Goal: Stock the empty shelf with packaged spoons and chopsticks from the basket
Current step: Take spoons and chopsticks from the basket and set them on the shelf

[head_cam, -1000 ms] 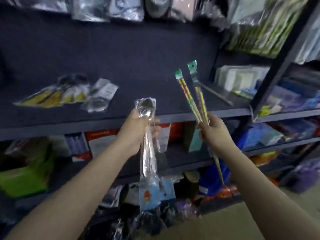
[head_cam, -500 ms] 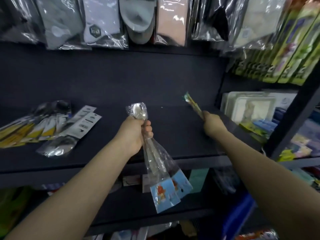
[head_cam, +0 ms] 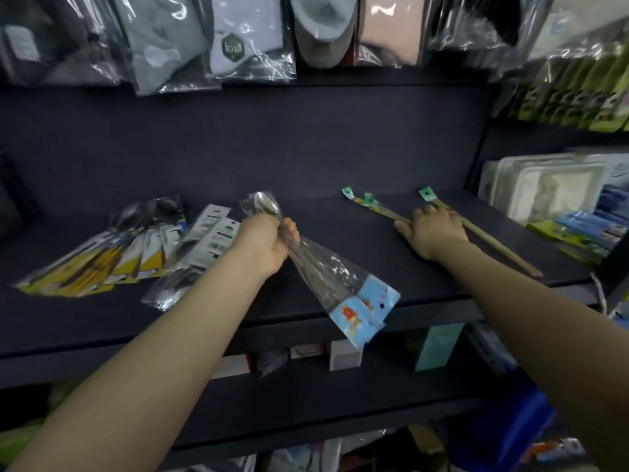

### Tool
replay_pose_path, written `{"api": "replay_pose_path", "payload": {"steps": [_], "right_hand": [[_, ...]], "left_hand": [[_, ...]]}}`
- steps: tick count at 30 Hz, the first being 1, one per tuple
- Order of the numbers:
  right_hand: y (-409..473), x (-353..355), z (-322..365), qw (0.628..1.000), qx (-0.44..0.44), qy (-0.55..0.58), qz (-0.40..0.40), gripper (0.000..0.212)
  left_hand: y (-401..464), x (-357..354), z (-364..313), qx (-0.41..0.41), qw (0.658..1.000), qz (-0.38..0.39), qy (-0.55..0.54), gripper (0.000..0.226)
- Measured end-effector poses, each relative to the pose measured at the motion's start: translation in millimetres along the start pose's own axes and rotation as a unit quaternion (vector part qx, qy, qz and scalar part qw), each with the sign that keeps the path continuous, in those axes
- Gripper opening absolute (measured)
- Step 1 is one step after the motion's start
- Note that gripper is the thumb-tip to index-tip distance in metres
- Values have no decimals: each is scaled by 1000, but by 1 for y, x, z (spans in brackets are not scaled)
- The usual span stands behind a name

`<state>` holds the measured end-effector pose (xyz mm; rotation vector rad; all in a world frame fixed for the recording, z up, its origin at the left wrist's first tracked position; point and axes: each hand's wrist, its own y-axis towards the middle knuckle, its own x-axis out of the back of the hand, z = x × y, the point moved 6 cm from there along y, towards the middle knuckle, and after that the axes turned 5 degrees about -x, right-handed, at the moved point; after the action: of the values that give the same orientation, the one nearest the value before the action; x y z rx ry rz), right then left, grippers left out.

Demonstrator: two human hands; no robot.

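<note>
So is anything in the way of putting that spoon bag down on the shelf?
Nothing visible is. The left hand holds the spoon bag above a bare stretch of shelf, between the spoon packs and the chopsticks under the right hand.

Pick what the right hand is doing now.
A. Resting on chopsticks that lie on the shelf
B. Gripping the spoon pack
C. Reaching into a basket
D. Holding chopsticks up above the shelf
A: the right hand lies with spread fingers on the chopsticks, which lie flat on the shelf; the spoon pack is gripped by the left hand.
</note>
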<state>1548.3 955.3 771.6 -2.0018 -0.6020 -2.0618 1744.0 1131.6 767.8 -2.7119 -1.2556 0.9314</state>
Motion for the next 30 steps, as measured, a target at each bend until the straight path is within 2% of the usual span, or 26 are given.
{"api": "replay_pose_path", "payload": {"steps": [2,5,8,10,11,12,14,15,16,17,19,21,26,28,30], "right_hand": [[-5,7,15,1000,11,3,-20,52],[-13,3,40,999,30,17,9,43],[-22,-6,56,999,25,34,20,32],[-30,-10,63,998,22,52,19,31],[-35,-10,66,998,25,55,16,33],[-40,-11,69,998,29,56,14,34],[-49,-10,72,998,37,58,8,35],[-55,-10,73,997,41,61,5,34],[-60,-9,74,997,45,64,2,34],[-66,-8,74,996,49,69,-1,34],[-80,-7,74,995,60,79,-13,34],[-95,-1,75,992,73,91,-43,33],[-162,25,48,957,109,137,-232,29],[-194,18,18,954,84,132,-254,28],[-226,-3,-23,958,44,145,-243,28]], "left_hand": [[11,18,-21,-32,999,-27,-5,28],[38,53,-45,-61,994,-75,45,25],[63,74,-59,-79,981,-100,148,26],[78,78,-68,-124,949,-101,271,29],[85,76,-72,-154,916,-92,359,31],[91,74,-76,-183,861,-83,467,34],[95,67,-78,-218,715,-42,663,36],[95,63,-75,-230,643,-15,731,36],[92,58,-73,-240,588,17,773,37],[86,53,-71,-255,552,44,792,37],[70,39,-69,-311,535,93,780,33],[39,19,-62,-369,542,155,739,30],[-97,-33,-8,-454,544,326,626,31],[-145,-43,31,-473,546,392,570,26],[-182,-50,85,-459,530,470,537,23]]}}
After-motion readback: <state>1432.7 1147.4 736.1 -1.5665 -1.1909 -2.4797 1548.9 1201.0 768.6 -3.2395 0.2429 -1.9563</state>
